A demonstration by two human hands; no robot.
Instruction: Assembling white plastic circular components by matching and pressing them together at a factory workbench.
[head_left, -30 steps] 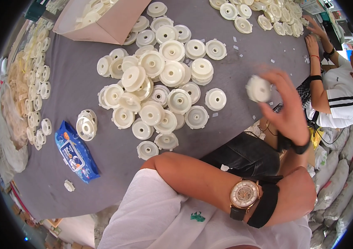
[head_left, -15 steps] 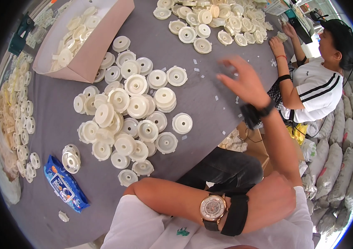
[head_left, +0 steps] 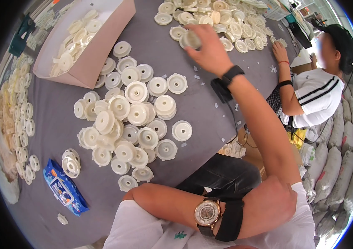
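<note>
Right hand: the right hand (head_left: 207,47) is stretched far forward over the grey table (head_left: 209,108), arm nearly straight, back of the hand up, a black band on the wrist.
Right fingers: curled round 1 cream disc (head_left: 191,39), thumb on its near side, other fingers over the top; the disc is lifted just above the table, at the near edge of the far heap (head_left: 222,16).
Left hand: the left hand (head_left: 270,203) is folded across the body, forearm lying level along the lower edge, a gold watch (head_left: 206,213) and a black strap on the wrist.
Left fingers: wrapped loosely on the right upper arm just above the elbow, holding no part; how tightly they close, I cannot tell.
Near pile: the near pile (head_left: 131,120) of cream discs lies mid-table, some stacked 2 high, well apart from the right hand.
Box: the pink box (head_left: 97,54) sits at the far left, open, with more discs inside.
Left edge: a row of yellowish discs (head_left: 17,120) runs along the table's left rim.
Packet: a blue packet (head_left: 64,191) lies near the front left, with a small stack of discs just beside it.
Co-worker: another person (head_left: 309,93) in a white striped shirt sits at the right, 1 hand on the table near the far heap.
Sacks: white sacks (head_left: 346,153) are piled at the right.
</note>
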